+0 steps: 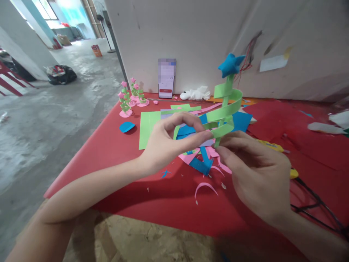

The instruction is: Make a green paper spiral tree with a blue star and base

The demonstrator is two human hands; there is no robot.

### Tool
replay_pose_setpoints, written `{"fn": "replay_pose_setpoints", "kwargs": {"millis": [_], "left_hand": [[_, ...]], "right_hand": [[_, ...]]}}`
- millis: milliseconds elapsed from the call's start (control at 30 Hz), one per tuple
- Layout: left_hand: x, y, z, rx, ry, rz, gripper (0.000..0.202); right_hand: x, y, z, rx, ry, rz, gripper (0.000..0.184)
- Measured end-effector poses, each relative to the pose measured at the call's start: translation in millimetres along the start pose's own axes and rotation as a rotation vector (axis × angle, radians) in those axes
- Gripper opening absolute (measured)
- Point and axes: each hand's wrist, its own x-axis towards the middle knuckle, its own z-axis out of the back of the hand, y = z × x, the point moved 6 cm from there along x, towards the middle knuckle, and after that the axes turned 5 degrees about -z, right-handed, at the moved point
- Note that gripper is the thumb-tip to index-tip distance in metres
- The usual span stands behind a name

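Both hands hold up a green paper spiral tree [225,109] topped by a blue paper star [231,64]. My left hand [171,142] pinches the lower end of the green spiral strip between thumb and index finger. With thumb and fingers, my right hand [257,169] grips the foot of the tree's straight green stem. Behind and below the hands lie green paper sheets [149,125], blue paper [242,122] and pink and blue offcuts [201,165]. A blue paper disc [127,127] rests on the red table to the left.
Small pink-and-green paper trees [125,100] stand at the table's back left corner. A phone [166,78] leans against the wall beside a white figure [195,93]. At right are a yellow-handled tool [269,146] and a black cable [313,196]. The red table's [89,145] left edge drops to a concrete floor.
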Motion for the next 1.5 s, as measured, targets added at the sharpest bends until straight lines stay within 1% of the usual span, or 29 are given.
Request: {"fn": "replay_pose_setpoints", "kwargs": {"millis": [400, 567, 633, 833, 1067, 1233, 1500], "left_hand": [[-1.5, 6.4, 2.0, 0.044, -0.012, 0.042, 0.017], [-1.5, 6.2, 7.7, 0.042, -0.098, 0.015, 0.014], [-1.6, 5.4, 8.8, 0.032, -0.126, 0.006, 0.015], [-4.6, 4.9, 4.5, 0.085, -0.114, 0.049, 0.021], [-5.9, 6.9, 2.8, 0.084, -0.122, 0.081, 0.023], [-5.3, 6.1, 2.7, 0.101, -0.127, 0.055, 0.023], [-4.9, 0.1, 1.2, 0.159, -0.136, -0.008, 0.023]], "right_hand": [[-2.4, -2.4, 0.5, 0.026, 0.010, -0.043, 0.012], [-1.8, -7.5, 1.8, 0.047, -0.041, -0.075, 0.008], [-1.8, -7.8, 1.1, 0.047, -0.042, -0.075, 0.008], [-2.1, -4.7, -0.4, -0.027, -0.017, -0.023, 0.009], [-4.3, -3.1, -3.3, -0.114, 0.009, 0.036, 0.011], [-5.5, -0.9, -5.3, -0.155, 0.013, 0.059, 0.012], [-8.9, 2.7, -5.1, -0.241, 0.013, 0.143, 0.013]]}}
